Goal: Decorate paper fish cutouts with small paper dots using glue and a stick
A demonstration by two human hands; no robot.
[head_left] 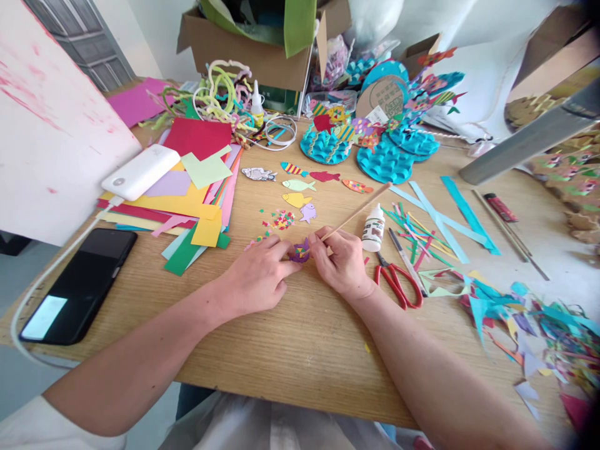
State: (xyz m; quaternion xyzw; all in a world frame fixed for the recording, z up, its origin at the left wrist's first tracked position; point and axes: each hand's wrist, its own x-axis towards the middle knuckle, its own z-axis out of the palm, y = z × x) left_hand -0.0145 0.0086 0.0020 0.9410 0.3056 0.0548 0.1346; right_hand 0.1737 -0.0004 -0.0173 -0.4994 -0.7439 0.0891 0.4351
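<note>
A small purple paper fish (pixel 300 251) with coloured pieces on it lies on the wooden table between my hands. My left hand (pixel 262 272) rests on the table, its fingertips touching the fish's left side. In my right hand (pixel 341 259) a thin wooden stick (pixel 359 212) is pinched, slanting up to the right, its lower end hidden at my fingers beside the fish. Beyond my hands are a pile of tiny paper bits (pixel 284 219) and several cut paper fish, among them a yellow fish (pixel 297 199) and a lilac fish (pixel 308 212).
Right of my hand stand a white glue bottle (pixel 374 228), red-handled scissors (pixel 398 284), a pen (pixel 405 259) and paper strips (pixel 440 219). Scraps (pixel 529 331) cover the right side. At left lie coloured paper sheets (pixel 197 140), a power bank (pixel 140 172) and a phone (pixel 79 284).
</note>
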